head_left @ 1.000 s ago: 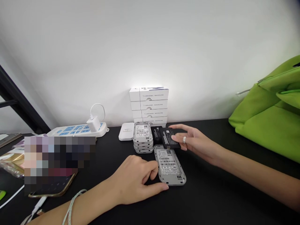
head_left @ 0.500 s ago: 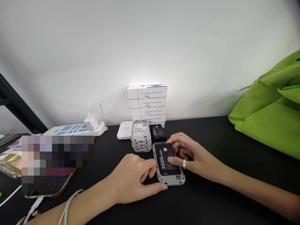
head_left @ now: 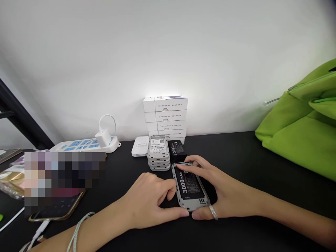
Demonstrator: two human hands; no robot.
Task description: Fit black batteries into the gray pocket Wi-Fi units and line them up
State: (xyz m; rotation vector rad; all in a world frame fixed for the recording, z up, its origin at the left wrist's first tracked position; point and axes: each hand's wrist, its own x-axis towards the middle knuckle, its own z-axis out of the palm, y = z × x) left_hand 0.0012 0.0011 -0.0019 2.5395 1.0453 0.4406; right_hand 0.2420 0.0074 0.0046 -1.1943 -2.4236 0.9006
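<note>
A grey pocket device (head_left: 194, 203) lies open-backed on the black table, with a black 3000mAh battery (head_left: 188, 182) seated in it. My left hand (head_left: 151, 203) braces its left edge, thumb along the near corner and fingers curled against the side. My right hand (head_left: 215, 190), wearing a ring, wraps the device's right side, fingertips pressing the battery's far end and thumb at the near edge. Behind stand a stack of similar grey devices (head_left: 158, 152) and a pile of spare black batteries (head_left: 177, 148).
White boxes (head_left: 168, 117) are stacked against the wall, with a white cover (head_left: 140, 146) and a power strip with a charger (head_left: 86, 144) to the left. A phone (head_left: 56, 210) lies at near left. A green bag (head_left: 301, 126) fills the right side.
My right hand carried a battery from the pile, laid it in the open device, then slid around the device's right side to press it down. My left hand stayed put.
</note>
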